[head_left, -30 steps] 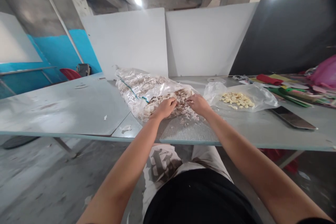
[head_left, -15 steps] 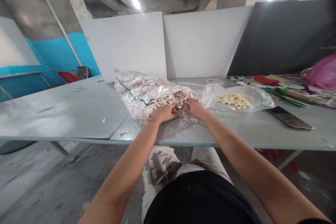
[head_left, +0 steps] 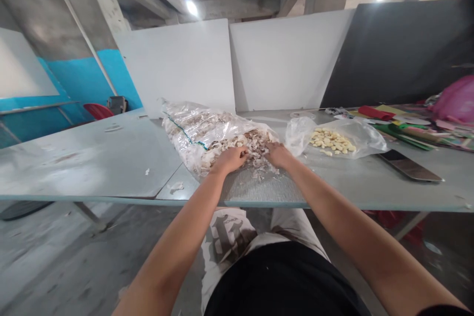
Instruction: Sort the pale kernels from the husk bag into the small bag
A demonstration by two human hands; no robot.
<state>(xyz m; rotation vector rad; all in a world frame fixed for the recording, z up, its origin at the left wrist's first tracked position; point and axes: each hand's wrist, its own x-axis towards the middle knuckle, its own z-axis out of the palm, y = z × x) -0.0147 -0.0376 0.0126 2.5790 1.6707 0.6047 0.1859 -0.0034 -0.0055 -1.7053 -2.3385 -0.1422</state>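
Observation:
A clear plastic bag (head_left: 185,131) lies on its side in front of me, filled with dry, papery garlic skins (head_left: 255,144) that spill out of its mouth. My left hand (head_left: 231,159) rests at the near edge of the skins, fingers curled in; whatever they hold, if anything, is too small to make out. On the right side of the bag's mouth, my right hand (head_left: 278,154) has its fingers stretched into the skins, the tips partly hidden. Further right, pale peeled garlic cloves (head_left: 335,140) lie on another clear bag (head_left: 365,138).
A dark phone (head_left: 411,165) lies near the table's right front. Behind it are coloured sheets (head_left: 407,133) and a pink bag (head_left: 455,101). White boards (head_left: 289,64) and a dark panel (head_left: 400,54) stand along the back of the grey table (head_left: 122,173). Skin scraps (head_left: 176,186) lie near the front edge.
My right hand has shifted slightly right, away from the left, baring more skins between them. The left hand has barely moved, its fingers curled a little tighter.

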